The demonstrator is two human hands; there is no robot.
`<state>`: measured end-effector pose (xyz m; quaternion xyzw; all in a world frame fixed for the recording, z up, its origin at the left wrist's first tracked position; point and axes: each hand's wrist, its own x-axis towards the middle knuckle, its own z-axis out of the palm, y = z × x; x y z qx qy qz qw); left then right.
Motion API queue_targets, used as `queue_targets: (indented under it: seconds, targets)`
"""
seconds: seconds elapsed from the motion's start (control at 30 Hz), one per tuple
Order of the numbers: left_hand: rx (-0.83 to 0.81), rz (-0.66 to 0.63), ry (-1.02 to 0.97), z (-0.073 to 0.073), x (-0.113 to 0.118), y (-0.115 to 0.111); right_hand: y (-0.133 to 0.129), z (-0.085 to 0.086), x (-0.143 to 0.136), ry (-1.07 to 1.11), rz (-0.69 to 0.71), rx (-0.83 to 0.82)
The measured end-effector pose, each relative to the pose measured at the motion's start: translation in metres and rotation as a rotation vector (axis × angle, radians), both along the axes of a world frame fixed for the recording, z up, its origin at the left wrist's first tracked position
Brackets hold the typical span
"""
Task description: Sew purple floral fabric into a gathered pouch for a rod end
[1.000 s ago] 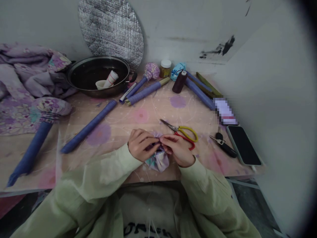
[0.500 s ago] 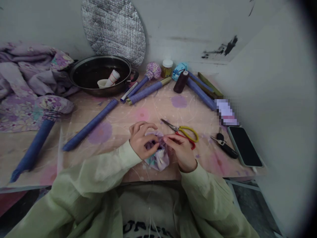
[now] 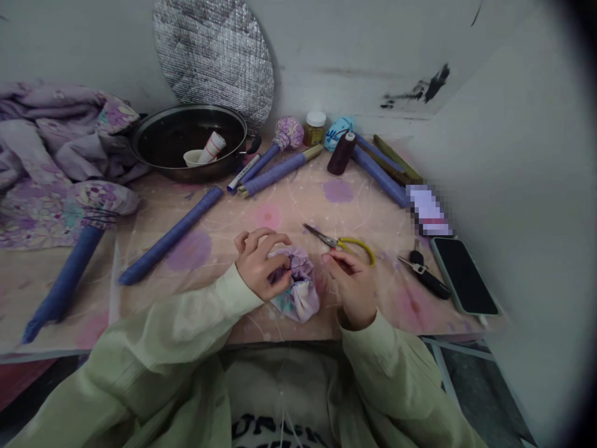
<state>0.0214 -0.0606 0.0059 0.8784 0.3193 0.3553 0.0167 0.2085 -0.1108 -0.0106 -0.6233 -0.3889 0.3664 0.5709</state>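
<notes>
A small bundle of purple flowered cloth (image 3: 304, 301) lies near the table's front edge, its top gathered around a dark opening. My left hand (image 3: 259, 264) pinches the cloth's left rim between thumb and forefinger, the other fingers lifted and curled above it. Just right of the bundle, apart from it, my right hand (image 3: 353, 287) is closed in a pinch. Whatever sits between its fingertips is too small to make out. Behind that hand lie scissors (image 3: 326, 239) with a yellow handle; their other handle is mostly covered by my fingers.
Phones (image 3: 465, 275), keys (image 3: 426, 279) and blue-wrapped sticks (image 3: 380, 177) lie to the right. A dark thread spool (image 3: 342, 154), a jar (image 3: 315, 129) and a pan (image 3: 153, 163) stand at the back. Purple cloth (image 3: 28, 162) and a cloth-headed stick (image 3: 65, 283) are at left.
My right hand has moved right, away from the cloth bundle, and now covers the scissors' red handle. My left hand has shifted slightly left, still on the cloth.
</notes>
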Motion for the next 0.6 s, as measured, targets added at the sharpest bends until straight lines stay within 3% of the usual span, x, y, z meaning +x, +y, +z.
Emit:
queue_targets:
  seconds: [0.23,0.37,0.6]
  targets:
    - [-0.042,0.025,0.006,0.002,0.0,-0.001,-0.007,-0.003,0.007,0.007,-0.053,-0.006]
    - [-0.149,0.022,0.001,0.009,0.001,-0.001,-0.009,0.001,0.005,0.009,-0.051,-0.004]
    - [-0.274,-0.093,0.078,0.013,0.011,0.006,-0.009,0.008,0.004,-0.007,-0.014,0.047]
